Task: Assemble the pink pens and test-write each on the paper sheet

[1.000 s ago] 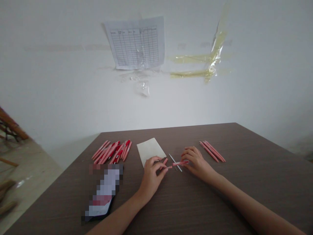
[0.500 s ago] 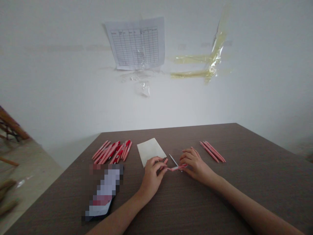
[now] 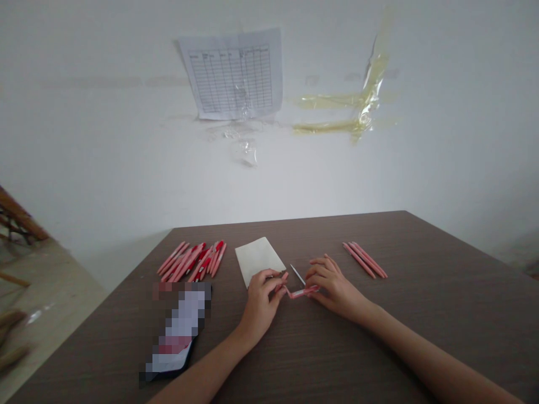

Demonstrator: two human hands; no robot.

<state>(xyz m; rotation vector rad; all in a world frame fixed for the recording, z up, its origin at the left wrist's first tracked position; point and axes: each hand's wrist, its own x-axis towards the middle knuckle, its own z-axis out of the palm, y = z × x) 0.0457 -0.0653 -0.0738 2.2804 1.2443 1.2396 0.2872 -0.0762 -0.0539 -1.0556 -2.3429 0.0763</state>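
Note:
My left hand point(image 3: 261, 300) is closed, its fingertips pinching a pink pen part point(image 3: 284, 276) near the lower corner of a pale sheet of paper point(image 3: 260, 253). Facing it, my right hand point(image 3: 332, 285) grips another pink pen part with a pale printed patch point(image 3: 301, 292), held low over the table. The tips of the two parts come close together at my left fingertips; whether they touch I cannot tell. A thin white pen refill point(image 3: 297, 274) lies between the hands, its lower end hidden by the right fingers.
On the left of the brown table point(image 3: 269, 359) is a pile of pink and red pens point(image 3: 191, 262). A phone with a blurred-out screen point(image 3: 179, 331) lies below it. Several pink pens point(image 3: 364, 260) rest side by side at right. The wall behind carries a taped printed sheet point(image 3: 233, 76).
My right hand has shifted slightly left, and the pink part it holds has tilted and moved nearer my left fingertips. My left hand keeps its pinch almost in place.

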